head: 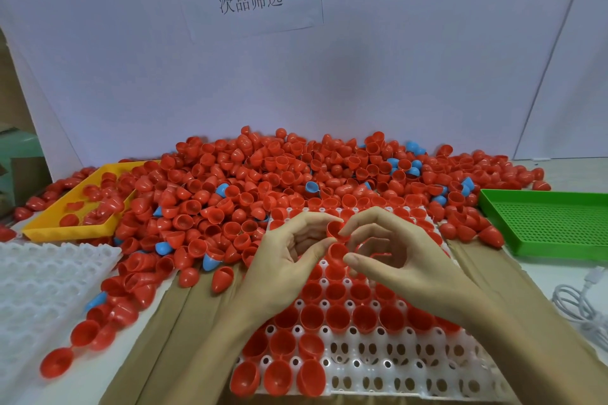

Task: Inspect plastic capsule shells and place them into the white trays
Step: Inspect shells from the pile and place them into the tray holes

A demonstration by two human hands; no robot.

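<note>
Capsule shell (335, 229), red, is pinched between the fingertips of both hands above the white tray (394, 368), over its far half. Left hand (289, 260) holds it from the left with thumb and forefinger curled; right hand (391, 253) meets it from the right, fingers likewise curled about it. A second red shell (337, 251) sits just below, between the thumbs; whether it is held or seated cannot be told. Which way the held shell's mouth faces cannot be told. Judgement: the open sockets lie toward the tray's near edge, so placement runs down and nearward. Loose shell heap (263, 187) crowds the table's far edge; yellow tray (70, 230) left, green tray (546, 223) right.
</note>
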